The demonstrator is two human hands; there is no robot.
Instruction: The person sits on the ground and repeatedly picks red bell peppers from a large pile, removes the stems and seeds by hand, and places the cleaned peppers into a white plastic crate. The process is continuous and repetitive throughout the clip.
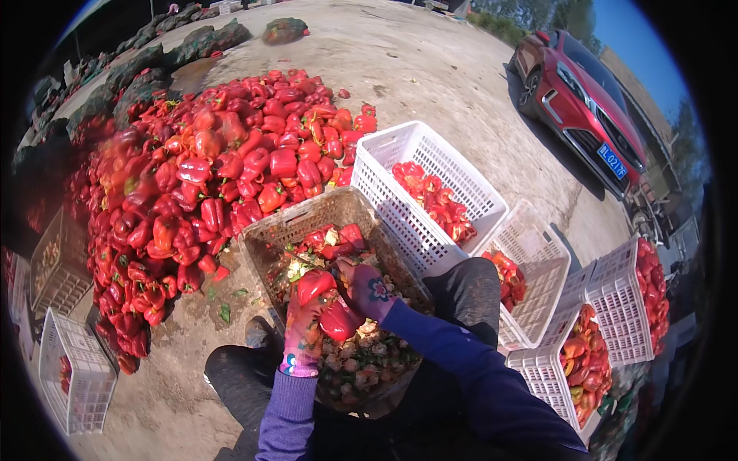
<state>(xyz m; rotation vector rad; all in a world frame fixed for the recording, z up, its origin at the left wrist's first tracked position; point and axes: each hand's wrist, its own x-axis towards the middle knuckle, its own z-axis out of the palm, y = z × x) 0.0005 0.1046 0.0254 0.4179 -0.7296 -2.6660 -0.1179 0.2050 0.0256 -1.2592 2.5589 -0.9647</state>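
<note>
My left hand (302, 328), in a patterned glove, grips a red bell pepper (340, 320); another glossy red pepper or pepper part (316, 285) rests against its fingers. Curled close on the right, my right hand (372, 294) wears a glove with a flower on it. A thin dark strip, apparently a knife blade (302, 259), runs out leftward from its fingers; the handle is hidden. Both hands are over a dirty plastic crate (300, 216) between my knees. Inside it lie pale pepper cores (360, 369) with green stems, and several red pieces (349, 236) towards the far side.
A large heap of red peppers (230, 161) covers the ground ahead and left. White crates holding red peppers stand right of my crate (426, 201), by my right knee (539, 259) and farther right (617, 299). More crates (86, 374) are left. A red car (582, 98) is parked beyond.
</note>
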